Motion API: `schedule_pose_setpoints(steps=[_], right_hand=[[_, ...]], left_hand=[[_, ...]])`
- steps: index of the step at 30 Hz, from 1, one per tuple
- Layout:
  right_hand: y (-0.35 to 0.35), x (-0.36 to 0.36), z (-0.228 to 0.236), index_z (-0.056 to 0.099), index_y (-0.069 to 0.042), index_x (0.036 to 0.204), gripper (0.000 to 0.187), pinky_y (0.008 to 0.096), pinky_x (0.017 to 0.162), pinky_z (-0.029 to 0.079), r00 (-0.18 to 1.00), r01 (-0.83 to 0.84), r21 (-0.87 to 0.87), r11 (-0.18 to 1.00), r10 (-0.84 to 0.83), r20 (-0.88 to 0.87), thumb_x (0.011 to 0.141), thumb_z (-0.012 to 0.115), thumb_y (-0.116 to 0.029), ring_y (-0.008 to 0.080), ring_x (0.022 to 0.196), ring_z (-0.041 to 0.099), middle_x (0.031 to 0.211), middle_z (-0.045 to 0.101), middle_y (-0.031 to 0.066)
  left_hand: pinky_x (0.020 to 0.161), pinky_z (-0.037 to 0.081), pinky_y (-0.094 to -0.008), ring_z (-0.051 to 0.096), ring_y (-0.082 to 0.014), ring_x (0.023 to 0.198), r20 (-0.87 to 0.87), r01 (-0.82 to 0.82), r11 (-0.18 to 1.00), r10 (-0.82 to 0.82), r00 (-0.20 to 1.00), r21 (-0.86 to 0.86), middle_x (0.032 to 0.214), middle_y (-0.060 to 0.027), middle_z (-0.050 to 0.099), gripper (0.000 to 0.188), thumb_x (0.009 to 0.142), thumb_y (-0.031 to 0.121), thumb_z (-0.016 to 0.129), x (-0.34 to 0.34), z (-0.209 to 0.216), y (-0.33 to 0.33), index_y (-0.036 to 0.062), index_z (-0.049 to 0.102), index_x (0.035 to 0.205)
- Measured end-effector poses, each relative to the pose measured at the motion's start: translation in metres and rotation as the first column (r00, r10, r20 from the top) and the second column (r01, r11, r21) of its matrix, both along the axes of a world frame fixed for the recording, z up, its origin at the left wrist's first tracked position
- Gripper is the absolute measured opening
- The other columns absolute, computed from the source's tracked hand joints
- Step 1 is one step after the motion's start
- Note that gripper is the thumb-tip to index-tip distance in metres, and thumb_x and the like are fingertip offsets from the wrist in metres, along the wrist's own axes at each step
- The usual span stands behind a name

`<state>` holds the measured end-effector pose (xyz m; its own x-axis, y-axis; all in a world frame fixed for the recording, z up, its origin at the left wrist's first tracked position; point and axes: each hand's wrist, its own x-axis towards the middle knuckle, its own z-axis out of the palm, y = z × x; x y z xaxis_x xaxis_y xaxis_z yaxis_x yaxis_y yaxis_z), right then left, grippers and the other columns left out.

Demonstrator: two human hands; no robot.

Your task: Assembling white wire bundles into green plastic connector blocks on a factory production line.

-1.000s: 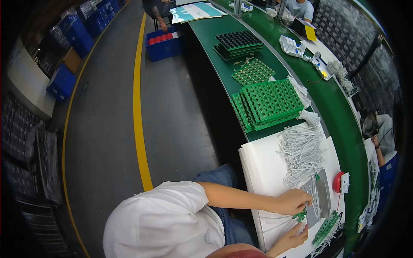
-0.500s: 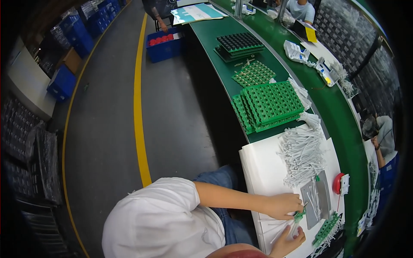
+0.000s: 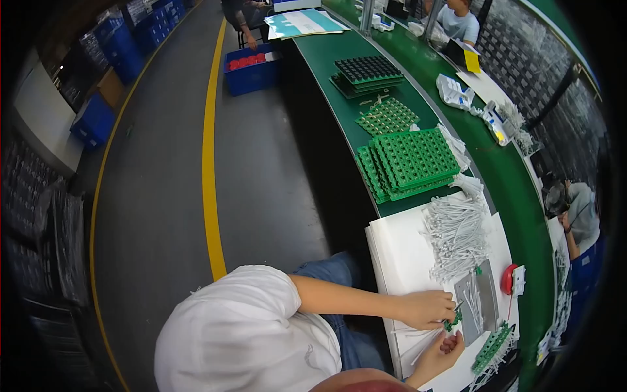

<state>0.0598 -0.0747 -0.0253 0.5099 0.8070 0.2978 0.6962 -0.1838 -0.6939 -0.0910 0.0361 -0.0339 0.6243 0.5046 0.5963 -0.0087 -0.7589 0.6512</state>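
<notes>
At the lower right of the view, my left hand (image 3: 424,309) is closed, its fingertips pinching a small green circuit board piece (image 3: 455,320) with white wires. My right hand (image 3: 439,358) is just below, its fingers curled against the lower side of the same piece; what lies between them is partly hidden. Beside the hands stands a shallow grey metal tray (image 3: 488,294) with several white wires in it. A heap of white wires (image 3: 458,238) lies farther up on the white sheets (image 3: 401,242). Closer by is a green board strip (image 3: 491,347) with white wires attached.
A red round part (image 3: 507,279) with a white piece sits beyond the tray. Stacked green boards (image 3: 418,160) and black-topped boards (image 3: 369,68) occupy the green bench farther off. Co-workers sit across the bench. A blue crate (image 3: 251,77) with red parts stands on the floor.
My right hand has moved up toward my left hand, and its fingers have curled in at the green piece. The left hand has shifted slightly, still pinching it.
</notes>
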Motion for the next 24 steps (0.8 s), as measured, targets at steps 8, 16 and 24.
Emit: schedule_pose_setpoints(steps=[8, 16, 24], right_hand=[[-0.002, 0.004, -0.011, 0.055, 0.0, 0.122, 0.036, 0.0305, 0.073, 0.045, 0.98, 0.031, 0.125, 0.992, -0.054, 0.191, 0.091, 0.064, -0.016, 0.0227, 0.099, 0.057, 0.113, 0.058, 0.0124], [-0.001, 0.001, -0.003, 0.057, 0.003, 0.116, 0.031, 0.0361, 0.079, 0.049, 0.954, -0.023, 0.086, 0.996, -0.004, 0.301, 0.093, 0.062, -0.017, 0.0288, 0.098, 0.058, 0.111, 0.056, 0.0168], [0.002, -0.014, 0.006, 0.056, 0.005, 0.117, 0.031, 0.0357, 0.083, 0.05, 0.957, -0.028, 0.053, 0.998, 0.011, 0.289, 0.096, 0.058, -0.018, 0.0303, 0.102, 0.058, 0.116, 0.054, 0.0186]], left_hand=[[0.076, 0.049, -0.0285, 0.063, -0.0147, 0.087, 0.387, 0.278, 0.833, -0.084, 0.918, -0.477, 0.104, -0.0095, 0.067, 0.029, 0.09, 0.008, 0.057, -0.059, 0.036, -0.001, 0.0038, 0.062, 0.118], [0.085, 0.054, -0.0359, 0.063, -0.0128, 0.064, 0.727, 0.121, 0.976, 0.052, 0.685, -0.184, 0.153, -0.0256, 0.026, 0.096, 0.07, -0.006, 0.054, -0.269, 0.11, -0.028, 0.0057, 0.01, 0.154], [0.075, 0.057, -0.0322, 0.062, -0.008, 0.056, 0.682, -0.116, 0.976, 0.212, 0.7, -0.184, 0.152, -0.0247, 0.03, 0.096, 0.064, -0.014, 0.046, -0.256, 0.114, -0.032, 0.0021, 0.012, 0.153]])
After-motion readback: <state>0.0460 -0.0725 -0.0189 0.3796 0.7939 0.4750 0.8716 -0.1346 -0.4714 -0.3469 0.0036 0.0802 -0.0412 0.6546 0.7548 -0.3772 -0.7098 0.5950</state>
